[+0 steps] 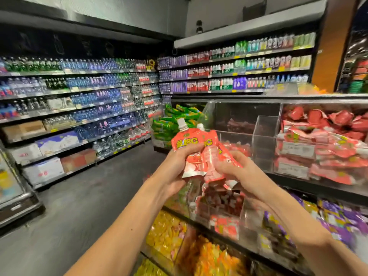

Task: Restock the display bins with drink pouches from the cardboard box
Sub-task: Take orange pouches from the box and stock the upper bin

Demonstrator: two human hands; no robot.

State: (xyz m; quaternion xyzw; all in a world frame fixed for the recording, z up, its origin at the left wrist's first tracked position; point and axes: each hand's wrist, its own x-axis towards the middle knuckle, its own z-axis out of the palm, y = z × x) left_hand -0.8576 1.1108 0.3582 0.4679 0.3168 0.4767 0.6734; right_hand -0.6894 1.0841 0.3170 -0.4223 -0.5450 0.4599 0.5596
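Both hands are raised in front of the display bins (264,136), sharing a small bunch of red drink pouches (196,142) with white screw caps pointing up. The left hand (175,168) grips the front pouch from the left, its fingers (191,148) curled across the printed face. The right hand (237,172) pinches the lower part of the pouches beside it, fingers wrapped round them. To the right, a clear bin is heaped with more red pouches (326,136). Green packs (169,124) fill a bin behind the hands, yellow packs (165,234) lie below and purple ones (338,222) at lower right. Shelves of bottled water (79,100) line the far aisle.
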